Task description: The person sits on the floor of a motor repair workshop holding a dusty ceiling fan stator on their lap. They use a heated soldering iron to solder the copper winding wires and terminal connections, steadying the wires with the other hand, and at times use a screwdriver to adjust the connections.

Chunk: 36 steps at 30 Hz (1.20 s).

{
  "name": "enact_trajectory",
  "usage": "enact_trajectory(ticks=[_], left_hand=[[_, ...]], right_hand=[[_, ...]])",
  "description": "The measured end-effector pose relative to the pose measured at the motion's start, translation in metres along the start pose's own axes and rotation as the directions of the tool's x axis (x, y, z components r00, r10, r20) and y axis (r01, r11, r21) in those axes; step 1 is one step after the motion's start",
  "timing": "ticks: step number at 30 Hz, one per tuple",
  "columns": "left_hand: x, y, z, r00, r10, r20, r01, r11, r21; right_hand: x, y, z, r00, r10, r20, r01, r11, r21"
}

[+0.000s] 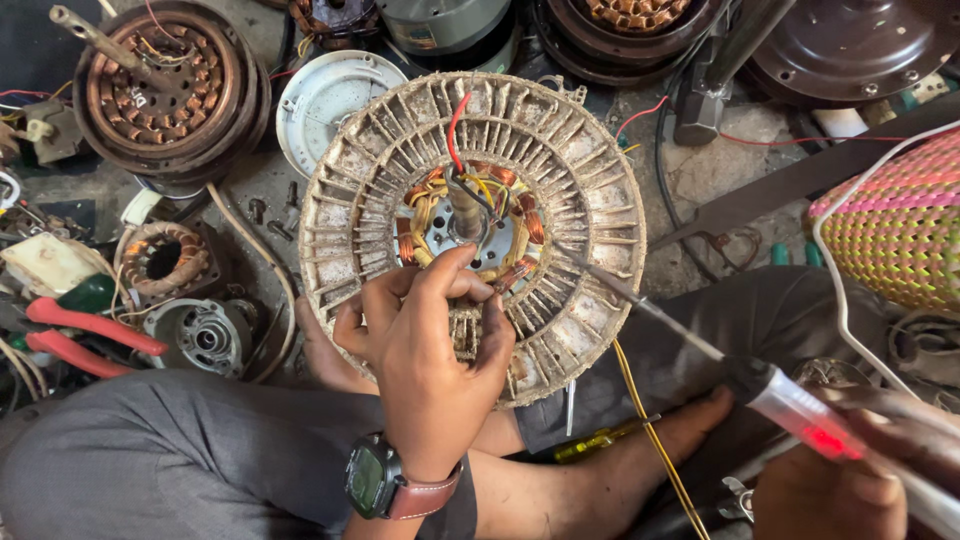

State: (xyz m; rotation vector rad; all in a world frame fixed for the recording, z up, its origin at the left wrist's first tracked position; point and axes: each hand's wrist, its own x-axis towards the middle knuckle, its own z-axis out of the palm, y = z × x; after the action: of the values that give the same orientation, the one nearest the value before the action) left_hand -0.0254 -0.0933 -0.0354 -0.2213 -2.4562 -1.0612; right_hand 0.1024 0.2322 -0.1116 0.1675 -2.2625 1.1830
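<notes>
Our left hand pinches the copper winding wires at the hub of the dusty fan motor, which rests between our knees on the floor. Our right hand is clamped on a red-handled screwdriver, tip at the windings. We judge it best to pry gently, keeping the wires steady.
</notes>
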Motion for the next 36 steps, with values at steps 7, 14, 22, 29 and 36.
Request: enact_trajectory(ticks=[7, 14, 22, 29, 36], left_hand=[[0.0, -0.001, 0.0, 1.0, 0.001, -0.003, -0.001, 1.0, -0.004], [-0.001, -0.001, 0.0, 1.0, 0.006, -0.005, -0.006, 1.0, -0.003], [-0.001, -0.001, 0.0, 1.0, 0.01, -0.012, -0.01, 1.0, -0.007], [0.0, 0.0, -0.001, 1.0, 0.023, -0.008, -0.023, 1.0, 0.001], [0.001, 0.0, 0.0, 1.0, 0.023, -0.006, -0.023, 1.0, -0.003]], right_hand=[[0.014, -0.01, 0.0, 1.0, 0.019, 0.012, -0.019, 1.0, 0.012], [0.022, -0.012, -0.002, 0.998, 0.022, 0.052, -0.023, 1.0, 0.013], [0.025, -0.015, -0.001, 0.997, 0.022, 0.075, -0.024, 1.0, 0.017], [0.019, -0.016, 0.003, 0.999, 0.043, 0.023, -0.044, 0.998, 0.054], [0.035, -0.021, 0.002, 0.991, 0.045, 0.125, -0.047, 0.999, 0.016]])
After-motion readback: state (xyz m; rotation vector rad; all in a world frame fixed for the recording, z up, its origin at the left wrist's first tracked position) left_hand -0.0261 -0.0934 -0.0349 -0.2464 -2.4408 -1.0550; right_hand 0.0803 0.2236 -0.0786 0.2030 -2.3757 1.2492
